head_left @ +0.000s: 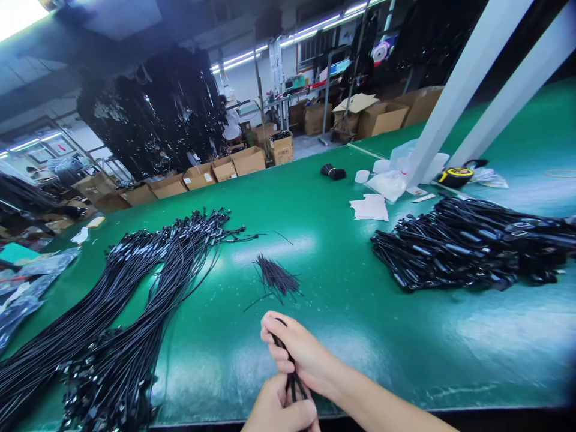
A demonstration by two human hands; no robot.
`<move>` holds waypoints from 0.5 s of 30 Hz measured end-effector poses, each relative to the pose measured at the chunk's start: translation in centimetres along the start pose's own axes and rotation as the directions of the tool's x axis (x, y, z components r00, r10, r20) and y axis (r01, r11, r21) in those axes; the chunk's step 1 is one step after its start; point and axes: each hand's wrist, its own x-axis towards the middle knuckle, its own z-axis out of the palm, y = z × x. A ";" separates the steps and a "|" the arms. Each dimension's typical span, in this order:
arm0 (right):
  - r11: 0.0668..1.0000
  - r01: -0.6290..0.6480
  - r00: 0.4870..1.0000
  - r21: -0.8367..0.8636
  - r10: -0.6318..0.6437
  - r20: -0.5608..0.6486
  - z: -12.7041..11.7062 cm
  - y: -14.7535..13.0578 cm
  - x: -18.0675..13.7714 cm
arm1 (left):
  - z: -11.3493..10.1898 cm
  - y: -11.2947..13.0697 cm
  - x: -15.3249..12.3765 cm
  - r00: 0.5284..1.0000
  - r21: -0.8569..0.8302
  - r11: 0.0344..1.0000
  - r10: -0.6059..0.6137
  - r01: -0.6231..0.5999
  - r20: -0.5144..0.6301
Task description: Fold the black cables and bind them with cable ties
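Note:
A looped black cable (294, 384) runs through both of my hands near the front edge of the green table. My right hand (299, 348) is closed around its upper part, with a bend of cable showing by the thumb. Lower down, my left hand (279, 408) grips the same cable, thumb across it; part of this hand is cut off by the bottom of the view. Just beyond my hands lies a small pile of short black ties (276, 276), with a few loose ones around it.
Long black cables (135, 300) spread over the left side of the green table (333, 270). Bundled black cables (468, 246) are heaped at the right. Behind them are a tape measure (454, 176), white paper (369, 207) and grey posts (468, 90). Cardboard boxes (247, 161) stand beyond the table.

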 end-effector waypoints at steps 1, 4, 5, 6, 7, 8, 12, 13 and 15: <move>1.000 -0.024 0.999 0.010 0.023 0.032 -0.1 -0.1 -0.1 | -0.1 0.2 -0.1 0.998 -0.053 0.998 -0.012 0.016 0.062; 0.999 -0.038 0.992 0.013 0.037 0.118 0.0 -0.6 -0.7 | 0.0 0.9 -0.4 0.987 -0.184 0.982 -0.020 0.050 0.162; 1.000 -0.022 0.990 0.007 0.021 0.138 0.1 -0.8 -0.9 | 0.1 1.1 -0.4 0.985 -0.200 0.979 -0.005 0.040 0.172; 1.000 -0.005 0.988 -0.001 0.005 0.154 0.2 -0.9 -1.2 | 0.2 1.2 -0.5 0.982 -0.213 0.977 0.017 0.024 0.190; 1.000 0.007 0.986 -0.009 -0.005 0.169 0.4 -1.1 -1.4 | 0.3 1.2 -0.5 0.974 -0.226 0.974 0.038 0.014 0.221; 1.000 0.010 0.983 -0.013 -0.007 0.181 0.5 -1.2 -1.5 | 0.3 1.1 -0.5 0.967 -0.248 0.969 0.059 0.004 0.249; 0.999 -0.028 0.987 0.015 0.026 0.158 0.5 -1.4 -1.5 | -0.1 -0.2 -0.2 0.935 -0.320 0.948 0.111 0.003 0.337; 0.999 -0.029 0.991 0.021 0.026 0.133 0.4 -1.3 -1.3 | -0.2 -0.6 -0.1 0.938 -0.316 0.949 0.109 0.001 0.328; 1.000 -0.023 0.996 0.001 0.022 0.082 0.1 -1.1 -0.9 | -0.3 -1.1 0.2 0.954 -0.292 0.956 0.096 -0.009 0.284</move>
